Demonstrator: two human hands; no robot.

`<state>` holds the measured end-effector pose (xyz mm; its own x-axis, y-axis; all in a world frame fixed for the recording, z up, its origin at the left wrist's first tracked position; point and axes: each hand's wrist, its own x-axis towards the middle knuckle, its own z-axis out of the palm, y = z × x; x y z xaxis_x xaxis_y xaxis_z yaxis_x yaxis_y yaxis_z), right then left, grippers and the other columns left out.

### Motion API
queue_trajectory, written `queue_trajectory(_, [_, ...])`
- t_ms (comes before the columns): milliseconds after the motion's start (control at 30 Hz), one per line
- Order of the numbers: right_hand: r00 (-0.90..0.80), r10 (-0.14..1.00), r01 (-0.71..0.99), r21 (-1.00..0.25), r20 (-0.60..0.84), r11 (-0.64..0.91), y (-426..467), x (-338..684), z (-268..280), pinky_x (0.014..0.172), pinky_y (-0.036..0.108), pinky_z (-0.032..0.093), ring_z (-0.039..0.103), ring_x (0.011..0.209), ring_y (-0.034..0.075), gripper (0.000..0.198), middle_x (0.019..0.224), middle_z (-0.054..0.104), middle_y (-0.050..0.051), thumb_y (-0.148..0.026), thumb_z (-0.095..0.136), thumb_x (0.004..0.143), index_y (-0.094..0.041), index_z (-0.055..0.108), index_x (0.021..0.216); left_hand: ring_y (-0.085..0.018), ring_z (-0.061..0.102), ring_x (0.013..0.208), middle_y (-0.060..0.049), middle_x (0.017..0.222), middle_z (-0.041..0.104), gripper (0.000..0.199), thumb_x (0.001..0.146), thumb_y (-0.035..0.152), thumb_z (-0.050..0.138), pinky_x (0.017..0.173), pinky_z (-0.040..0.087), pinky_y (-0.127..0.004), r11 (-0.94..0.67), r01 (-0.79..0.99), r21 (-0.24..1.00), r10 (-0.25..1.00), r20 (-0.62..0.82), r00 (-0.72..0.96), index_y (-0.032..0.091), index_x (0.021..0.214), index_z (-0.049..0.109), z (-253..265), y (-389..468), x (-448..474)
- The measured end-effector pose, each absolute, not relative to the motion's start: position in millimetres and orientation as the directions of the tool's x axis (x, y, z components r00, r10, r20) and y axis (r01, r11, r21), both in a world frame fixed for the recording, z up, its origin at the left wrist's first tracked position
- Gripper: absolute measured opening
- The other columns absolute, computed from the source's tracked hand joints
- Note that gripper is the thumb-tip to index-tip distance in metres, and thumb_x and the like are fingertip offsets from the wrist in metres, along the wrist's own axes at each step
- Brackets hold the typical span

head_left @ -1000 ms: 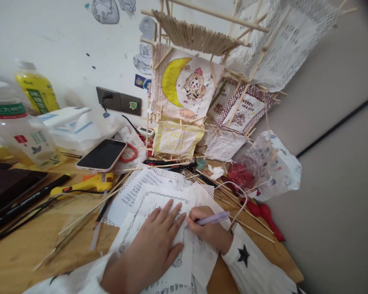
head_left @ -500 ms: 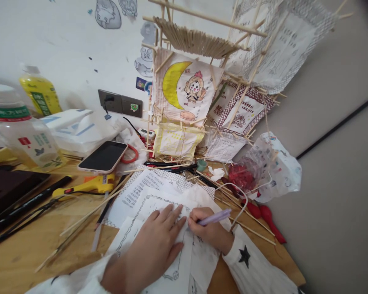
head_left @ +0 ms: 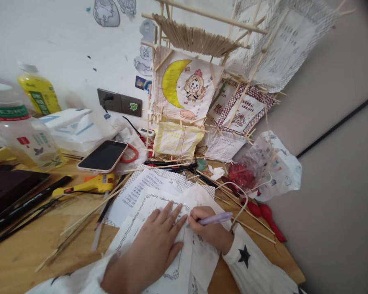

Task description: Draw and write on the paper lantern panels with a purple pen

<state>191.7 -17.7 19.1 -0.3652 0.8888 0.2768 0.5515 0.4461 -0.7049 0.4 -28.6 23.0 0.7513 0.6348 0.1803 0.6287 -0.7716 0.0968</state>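
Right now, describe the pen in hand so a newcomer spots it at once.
Find the tall wooden stick frame by the white wall, then the bordered white sheet on the desk in front of it. At that sheet's right edge, the right hand grips the pen. It is pale purple, unlike the thin tan sticks lying nearby.

Phone (head_left: 103, 156) near white box (head_left: 68, 132); yellow glue gun (head_left: 87, 187) in front; green-banded bottle (head_left: 21, 134) far left; wall socket (head_left: 115, 101) behind.

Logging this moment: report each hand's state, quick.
Left hand: open, fingers spread over the bordered paper, grasping nothing.
Right hand: closed, holding the purple pen.
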Motion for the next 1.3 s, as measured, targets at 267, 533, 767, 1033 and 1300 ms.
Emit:
queue_trajectory(267, [-0.350, 0.894, 0.576, -0.688, 0.280, 0.441, -17.7, 192.6, 19.0, 0.048, 0.023, 0.025, 0.034, 0.048, 0.009, 0.031, 0.050, 0.033, -0.006, -0.018, 0.046, 0.078, -0.019, 0.027, 0.053, -0.036, 0.032, 0.128, -0.010, 0.142, 0.036, 0.048, 0.087, 0.033, 0.047, 0.096, 0.035, -0.052, -0.766, 0.628, 0.136, 0.643, 0.187, 0.743, 0.020, 0.133, 0.043, 22.1, -28.5, -1.0])
queue_trajectory(533, [-0.365, 0.894, 0.548, -0.716, 0.260, 0.432, -16.1, 193.7, 18.9, 0.048, 0.023, 0.025, 0.034, 0.048, 0.009, 0.031, 0.048, 0.033, -0.006, -0.018, 0.046, 0.077, -0.020, 0.027, 0.052, -0.036, 0.028, 0.130, -0.011, 0.143, 0.032, 0.051, 0.088, 0.034, 0.045, 0.097, 0.034, -0.053, -0.754, 0.640, 0.146, 0.656, 0.135, 0.743, 0.017, 0.136, 0.039, 25.5, -30.5, 0.8])
queue_trajectory(767, [-0.375, 0.888, 0.592, -0.668, 0.266, 0.450, -17.3, 192.9, 20.9, 0.050, 0.024, 0.025, 0.034, 0.050, 0.009, 0.032, 0.050, 0.032, -0.006, -0.019, 0.045, 0.079, -0.019, 0.026, 0.054, -0.035, 0.025, 0.132, -0.010, 0.145, 0.030, 0.051, 0.089, 0.035, 0.043, 0.098, 0.034, -0.051, -0.753, 0.647, 0.119, 0.657, 0.109, 0.746, 0.017, 0.137, 0.037, 26.3, -31.2, 1.0])
queue_trajectory(1033, [-0.328, 0.904, 0.604, -0.675, 0.273, 0.423, -15.5, 195.3, 13.4, 0.050, 0.023, 0.025, 0.036, 0.051, 0.009, 0.031, 0.051, 0.034, -0.005, -0.020, 0.047, 0.079, -0.019, 0.029, 0.053, -0.035, 0.025, 0.132, -0.011, 0.145, 0.028, 0.052, 0.089, 0.034, 0.042, 0.099, 0.033, -0.052, -0.748, 0.649, 0.139, 0.662, 0.090, 0.744, 0.017, 0.138, 0.036, 29.2, -31.0, 1.2])
queue_trajectory(1300, [-0.240, 0.936, 0.594, -0.724, 0.257, 0.351, -14.0, 193.8, 14.6, 0.047, 0.023, 0.024, 0.033, 0.049, 0.009, 0.032, 0.050, 0.033, -0.006, -0.021, 0.047, 0.079, -0.019, 0.029, 0.053, -0.034, 0.024, 0.132, -0.011, 0.145, 0.028, 0.054, 0.089, 0.033, 0.042, 0.099, 0.032, -0.052, -0.754, 0.638, 0.156, 0.656, 0.130, 0.743, 0.017, 0.139, 0.033, 24.5, -30.9, -0.5])
